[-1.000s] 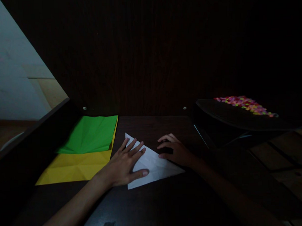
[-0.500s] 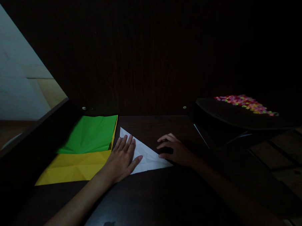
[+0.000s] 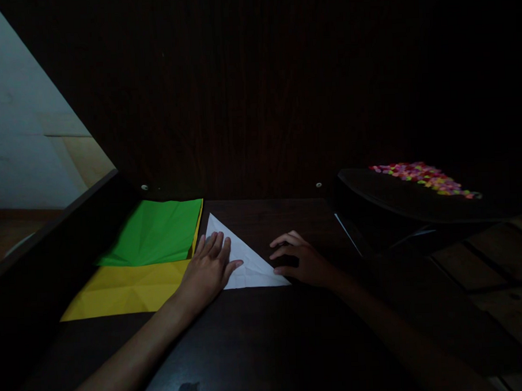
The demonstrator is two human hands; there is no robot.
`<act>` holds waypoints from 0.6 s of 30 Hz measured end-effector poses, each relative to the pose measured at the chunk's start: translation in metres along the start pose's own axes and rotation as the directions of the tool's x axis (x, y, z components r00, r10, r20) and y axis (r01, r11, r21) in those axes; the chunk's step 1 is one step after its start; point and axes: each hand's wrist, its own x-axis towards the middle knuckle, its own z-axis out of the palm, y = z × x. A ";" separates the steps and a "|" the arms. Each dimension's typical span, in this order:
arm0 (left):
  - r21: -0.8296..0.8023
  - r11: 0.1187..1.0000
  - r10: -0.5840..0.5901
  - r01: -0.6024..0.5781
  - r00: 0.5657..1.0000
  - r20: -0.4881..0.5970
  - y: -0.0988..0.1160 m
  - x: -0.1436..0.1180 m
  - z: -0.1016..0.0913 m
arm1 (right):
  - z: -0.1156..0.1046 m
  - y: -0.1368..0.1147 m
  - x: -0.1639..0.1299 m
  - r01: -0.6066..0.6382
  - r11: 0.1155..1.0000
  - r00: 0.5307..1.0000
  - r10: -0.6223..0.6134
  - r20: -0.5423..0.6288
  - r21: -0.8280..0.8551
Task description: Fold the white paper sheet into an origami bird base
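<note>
With the white paper triangle point(image 3: 249, 271) on the surface point(image 3: 267, 339) beside the green sheet point(image 3: 162, 228), I'd just press evenly with the left hand point(image 3: 209, 271), fingers flat, while the right hand point(image 3: 306, 261) sits half-curled, gripping nothing.

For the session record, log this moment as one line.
left hand: flat on white paper triangle | right hand: fingers bent at its right tip | at left: green sheet overlapping yellow sheet

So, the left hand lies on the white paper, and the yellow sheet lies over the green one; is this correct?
No: the head view shows the green sheet over the yellow sheet. The left hand does lie on the white paper.
</note>
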 end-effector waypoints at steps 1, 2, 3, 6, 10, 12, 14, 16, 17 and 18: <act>0.005 1.000 0.003 -0.003 1.000 0.005 0.000 0.000 0.001 | 0.000 0.000 0.000 0.009 1.000 1.000 -0.009 0.006 0.006; 0.010 1.000 0.006 -0.006 1.000 0.009 0.000 0.000 0.001 | 0.000 0.000 0.000 0.020 1.000 1.000 -0.020 0.014 0.013; 0.013 1.000 0.007 -0.007 1.000 0.014 0.000 0.000 0.001 | 0.000 0.001 0.000 0.031 0.999 0.999 -0.031 0.023 0.019; 0.010 1.000 0.000 0.000 1.000 0.027 0.000 0.000 0.001 | -0.001 0.000 -0.001 0.056 0.998 0.997 -0.057 0.061 0.028; -0.023 1.000 -0.014 0.015 0.998 0.067 0.002 -0.001 -0.003 | -0.002 -0.001 -0.001 0.082 0.996 0.990 -0.085 0.112 0.037; -0.031 0.999 -0.016 0.019 0.996 0.088 0.003 -0.001 -0.005 | -0.003 -0.002 -0.002 0.094 0.995 0.987 -0.098 0.131 0.035; -0.029 0.999 -0.020 0.023 0.994 0.107 0.004 -0.001 -0.008 | -0.004 -0.002 -0.002 0.105 0.994 0.983 -0.109 0.148 0.033; -0.025 0.999 -0.024 0.027 0.992 0.125 0.005 -0.002 -0.009 | -0.004 -0.002 -0.003 0.118 0.992 0.978 -0.122 0.166 0.033; -0.024 0.999 -0.024 0.028 0.991 0.132 0.005 -0.002 -0.009 | -0.005 -0.002 -0.003 0.127 0.991 0.975 -0.131 0.178 0.031; -0.024 0.999 -0.024 0.027 0.991 0.135 0.005 -0.002 -0.009 | -0.005 -0.002 -0.003 0.135 0.991 0.972 -0.137 0.192 0.026</act>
